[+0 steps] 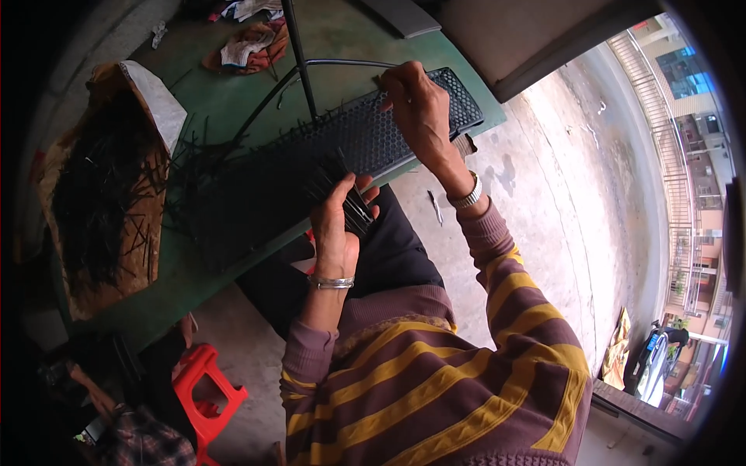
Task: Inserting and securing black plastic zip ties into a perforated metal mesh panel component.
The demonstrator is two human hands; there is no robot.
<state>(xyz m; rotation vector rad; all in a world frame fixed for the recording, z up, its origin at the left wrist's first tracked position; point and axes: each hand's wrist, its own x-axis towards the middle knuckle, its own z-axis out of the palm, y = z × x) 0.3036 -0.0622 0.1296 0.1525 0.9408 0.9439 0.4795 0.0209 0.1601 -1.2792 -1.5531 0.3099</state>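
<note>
My left hand (334, 227), with a bracelet on its wrist, is closed around a bundle of thin black strips (354, 208). The bundle's ends stick out past the thumb, above the table's near edge. Beyond it lies a long black perforated tray (357, 138), its surface a grid of small holes. More dark strips stand or lie along its far edge. My right hand (423, 109) is over the tray's right part, fingertips pinched together. Whatever they hold, if anything, is too small to make out.
The tray rests on a green table (190, 268). At left, an opened cardboard box (148, 260) holds a heap of black strips. A metal lamp-like stand (301, 62) rises behind the tray. Cloths (252, 50) lie farther back. A red stool (203, 384) and another person (144, 435) are at lower left.
</note>
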